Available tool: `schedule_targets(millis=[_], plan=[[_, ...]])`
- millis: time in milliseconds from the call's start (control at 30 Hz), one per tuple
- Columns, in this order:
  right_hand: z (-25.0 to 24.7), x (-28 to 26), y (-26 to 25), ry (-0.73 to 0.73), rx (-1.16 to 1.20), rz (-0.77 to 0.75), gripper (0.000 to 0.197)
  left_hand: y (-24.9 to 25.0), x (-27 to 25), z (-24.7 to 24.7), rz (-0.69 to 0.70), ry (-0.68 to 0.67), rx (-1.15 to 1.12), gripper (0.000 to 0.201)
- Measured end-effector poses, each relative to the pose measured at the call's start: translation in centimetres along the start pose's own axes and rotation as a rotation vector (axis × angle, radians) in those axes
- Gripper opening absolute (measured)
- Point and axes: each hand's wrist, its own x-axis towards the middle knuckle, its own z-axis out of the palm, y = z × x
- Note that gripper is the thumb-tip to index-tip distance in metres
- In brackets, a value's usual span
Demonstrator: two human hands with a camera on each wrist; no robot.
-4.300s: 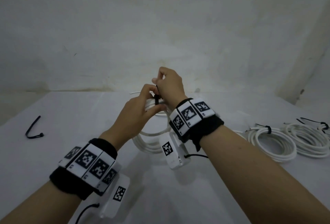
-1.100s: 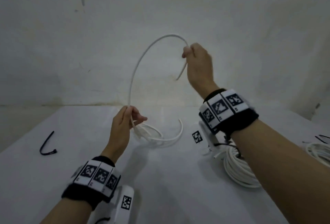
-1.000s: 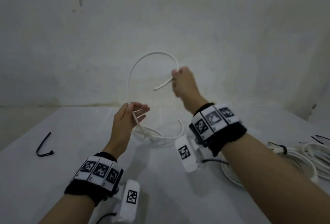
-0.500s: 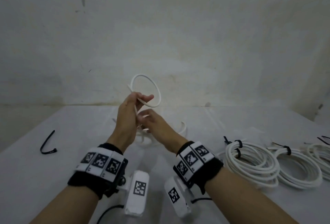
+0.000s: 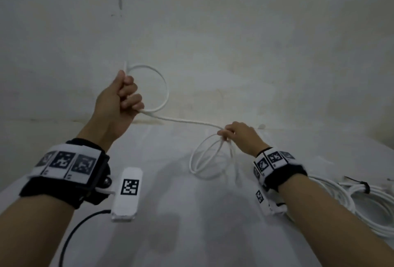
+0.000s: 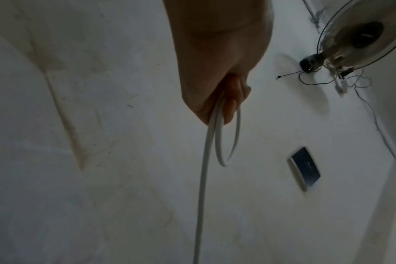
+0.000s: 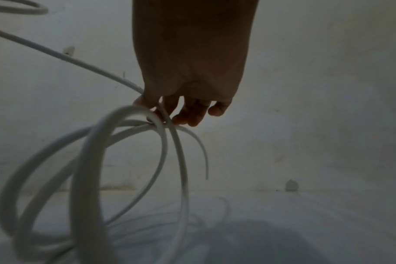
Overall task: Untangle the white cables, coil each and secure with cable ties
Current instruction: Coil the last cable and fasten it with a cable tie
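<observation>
One white cable (image 5: 185, 121) runs between both hands above the white table (image 5: 174, 230). My left hand (image 5: 122, 98) is raised at the left, fisted round the cable with one round loop (image 5: 165, 92) standing out past its fingers; the left wrist view shows the same loop (image 6: 228, 142) and the cable (image 6: 201, 187) leaving the fist. My right hand (image 5: 231, 134) is lower and to the right. It pinches the cable where several loose loops (image 5: 204, 160) hang down to the table; the right wrist view shows these loops (image 7: 124, 160) under the fingers (image 7: 192, 114).
Finished white coils (image 5: 351, 207) bound with black ties (image 5: 365, 186) lie at the right edge, under my right forearm. A bare wall rises behind the table. A wall fan (image 6: 359, 35) and a dark wall panel (image 6: 305, 167) appear in the left wrist view.
The hands, close together half a second ago, have drawn apart: the left rose with one loop in its fist, the right moved right and down along the cable with loops hanging.
</observation>
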Motion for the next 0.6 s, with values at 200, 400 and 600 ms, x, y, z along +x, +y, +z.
schedule_targets(millis=[200, 400, 600], plan=[[-1.6, -0.1, -1.2, -0.095, 0.517, 0.049, 0.037, -2.0, -0.3, -1.5, -0.210, -0.070, 0.483, 0.036], [-4.2, -0.1, -1.7, -0.481, 0.814, 0.267, 0.029, -3.7, -1.8, -1.5, -0.286, -0.194, 0.806, 0.035], [-4.1, 1.2, -7.5, -0.074, 1.076, 0.429, 0.028, -7.2, -2.5, 2.0, -0.282, -0.248, 0.794, 0.032]])
